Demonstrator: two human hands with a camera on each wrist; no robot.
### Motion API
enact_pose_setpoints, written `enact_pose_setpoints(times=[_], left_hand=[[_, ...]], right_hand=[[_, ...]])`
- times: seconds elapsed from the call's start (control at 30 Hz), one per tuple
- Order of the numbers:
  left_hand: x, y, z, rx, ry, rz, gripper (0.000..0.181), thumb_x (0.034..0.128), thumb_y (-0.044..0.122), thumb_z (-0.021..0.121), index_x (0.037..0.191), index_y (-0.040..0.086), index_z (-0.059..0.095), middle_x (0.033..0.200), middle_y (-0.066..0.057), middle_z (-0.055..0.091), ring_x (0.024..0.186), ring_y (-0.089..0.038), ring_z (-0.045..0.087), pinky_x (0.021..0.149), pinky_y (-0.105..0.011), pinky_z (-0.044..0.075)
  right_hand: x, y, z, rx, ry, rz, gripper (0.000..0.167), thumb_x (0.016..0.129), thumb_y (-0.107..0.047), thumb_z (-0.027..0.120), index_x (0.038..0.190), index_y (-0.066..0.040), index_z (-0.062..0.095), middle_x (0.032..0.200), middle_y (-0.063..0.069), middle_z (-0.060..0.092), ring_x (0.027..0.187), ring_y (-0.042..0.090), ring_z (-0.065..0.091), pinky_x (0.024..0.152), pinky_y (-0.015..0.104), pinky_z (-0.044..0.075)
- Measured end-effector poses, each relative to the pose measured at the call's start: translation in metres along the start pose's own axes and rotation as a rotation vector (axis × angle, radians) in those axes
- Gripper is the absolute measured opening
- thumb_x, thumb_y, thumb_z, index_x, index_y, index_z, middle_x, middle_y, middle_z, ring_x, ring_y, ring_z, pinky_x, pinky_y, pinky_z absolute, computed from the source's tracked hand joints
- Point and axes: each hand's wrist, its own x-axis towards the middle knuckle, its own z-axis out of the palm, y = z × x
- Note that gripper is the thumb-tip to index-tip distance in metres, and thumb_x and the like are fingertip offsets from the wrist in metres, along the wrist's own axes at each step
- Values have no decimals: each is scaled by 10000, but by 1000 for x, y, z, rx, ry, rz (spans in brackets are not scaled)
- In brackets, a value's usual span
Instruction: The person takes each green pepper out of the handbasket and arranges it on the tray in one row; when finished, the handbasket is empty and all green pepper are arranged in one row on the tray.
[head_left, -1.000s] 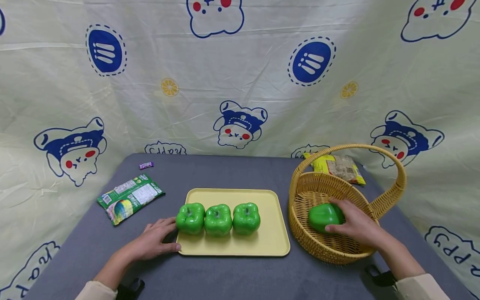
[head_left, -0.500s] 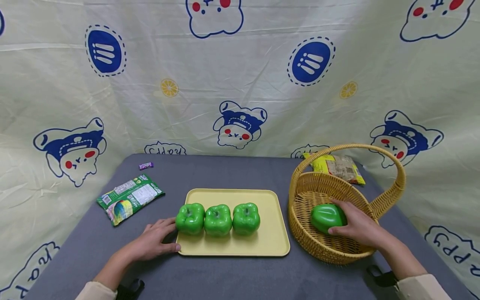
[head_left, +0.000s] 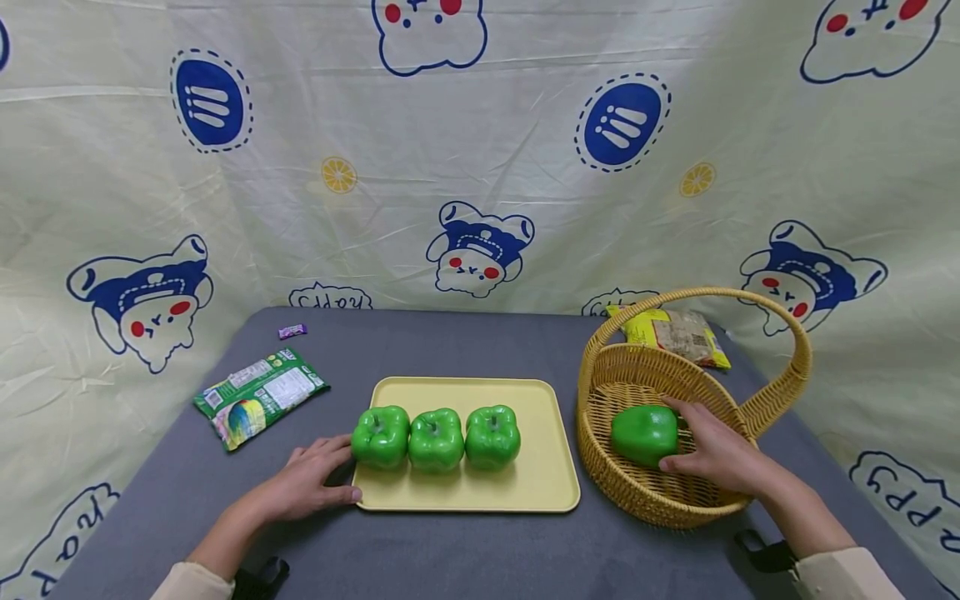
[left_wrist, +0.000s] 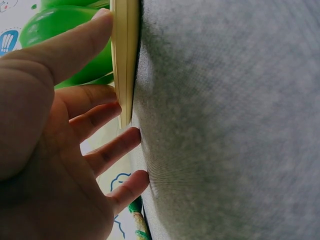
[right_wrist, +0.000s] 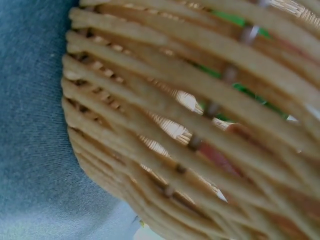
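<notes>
Three green bell peppers (head_left: 435, 440) stand in a row on the pale yellow tray (head_left: 536, 492). My left hand (head_left: 311, 479) rests at the tray's left edge, beside the leftmost pepper. In the left wrist view its thumb (left_wrist: 82, 42) touches the tray rim (left_wrist: 125, 60), and the other fingers are loosely spread. A fourth green bell pepper (head_left: 643, 435) lies on its side in the wicker basket (head_left: 618, 492). My right hand (head_left: 712, 446) reaches inside, thumb and fingers spread around the pepper's right side, with a gap before the palm. Basket weave (right_wrist: 165, 100) hides most of this hand in the right wrist view.
A green snack bag (head_left: 262, 396) and a small purple wrapped candy (head_left: 292, 331) lie on the left of the grey table (head_left: 465, 554). Behind the basket is a yellow bag (head_left: 678, 337). The basket's tall handle (head_left: 798, 342) arches above. A printed curtain (head_left: 480, 125) hangs behind.
The pepper in the basket shifted right and turned, then rolled back left, away from my right palm. My left hand and the peppers on the tray have stayed put.
</notes>
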Motion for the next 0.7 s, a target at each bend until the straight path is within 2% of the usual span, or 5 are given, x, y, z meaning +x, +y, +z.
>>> enact_pose_setpoints(times=[0.2, 0.33, 0.53, 0.7], left_hand=[[0, 0, -1, -8, -13, -13, 701, 826, 468, 668, 1354, 39, 500, 1423, -180, 446, 1289, -381, 399, 908, -573, 298], [0, 1, -1, -6, -12, -9, 697, 826, 463, 670, 1350, 35, 503, 1417, -180, 451, 1284, -380, 402, 904, -565, 301], [0, 1, -1, -4, -5, -4, 688, 824, 455, 675, 1345, 37, 509, 1412, -178, 456, 1281, -378, 405, 904, -558, 299], [0, 1, -1, -6, -5, -2, 689, 827, 455, 672, 1349, 38, 505, 1414, -179, 454, 1283, -378, 403, 906, -564, 297]], right_hand=[[2, 3, 1, 20, -60, 15, 1012, 737, -433, 774, 1440, 51, 230, 1341, 306, 426, 1171, 449, 489, 856, 527, 441], [3, 3, 1, 20, -72, 25, 1014, 742, -450, 764, 1440, 53, 227, 1345, 307, 426, 1162, 444, 499, 843, 519, 447], [3, 1, -1, 21, -19, 44, 951, 748, -453, 758, 1412, 49, 299, 1274, 276, 509, 1112, 401, 553, 807, 476, 479], [3, -2, -1, 6, 28, 21, 907, 758, -456, 749, 1384, 61, 343, 1245, 261, 525, 1081, 379, 566, 789, 459, 484]])
